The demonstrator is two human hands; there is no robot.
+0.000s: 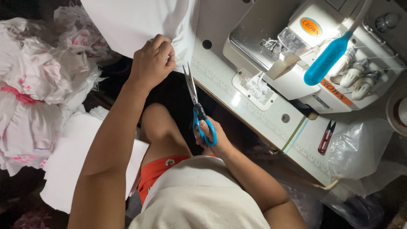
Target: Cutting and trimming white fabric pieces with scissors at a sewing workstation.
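My left hand [153, 61] is clenched in a tight grip on the edge of a white cloth [135, 21], which hangs over the near-left edge of the desk [271, 118]; my right hand [210, 136] has its grip closed through the blue handles of a pair of scissors [197, 106], the blades parted a little and pointing up toward the cloth just below my left fist; the tips are close to the cloth, though I cannot tell if they touch it. On the desk stands a white sewing machine [296, 51] with a blue lamp [328, 57] lit over it; red thread snips [326, 136] lie toward the near-right edge beside a clear plastic bag [360, 148]; a heap of white and pink fabric [38, 89] lies off to my left.
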